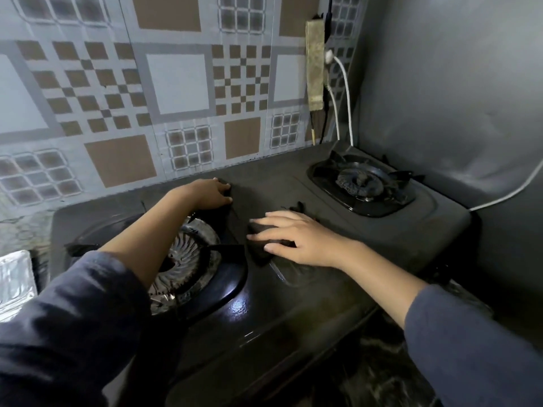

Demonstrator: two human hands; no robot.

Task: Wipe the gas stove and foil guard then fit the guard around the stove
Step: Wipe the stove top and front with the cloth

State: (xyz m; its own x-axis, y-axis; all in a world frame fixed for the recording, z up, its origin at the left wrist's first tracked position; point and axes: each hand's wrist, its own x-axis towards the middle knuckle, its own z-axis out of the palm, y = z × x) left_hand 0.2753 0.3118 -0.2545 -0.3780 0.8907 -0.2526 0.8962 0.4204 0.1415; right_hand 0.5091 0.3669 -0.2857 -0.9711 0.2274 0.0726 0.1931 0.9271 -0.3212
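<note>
Two dark blue sleeves (73, 318) reach over one black two-burner gas stove (293, 304) on the bench (382, 377).
Right hand (299, 239) lies flat, its grip wide, fingers spread and pressing one dark wiping pad (260, 245) onto the stove top between the two burners. Left hand (210, 195) rests at the stove's back; whether its grip holds anything cannot be told. One crinkled silver foil sheet (14, 283) lies beside the stove's left end.

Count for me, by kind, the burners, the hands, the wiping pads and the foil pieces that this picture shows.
Burners: 2
Hands: 2
Wiping pad: 1
Foil piece: 1
Total: 6
</note>
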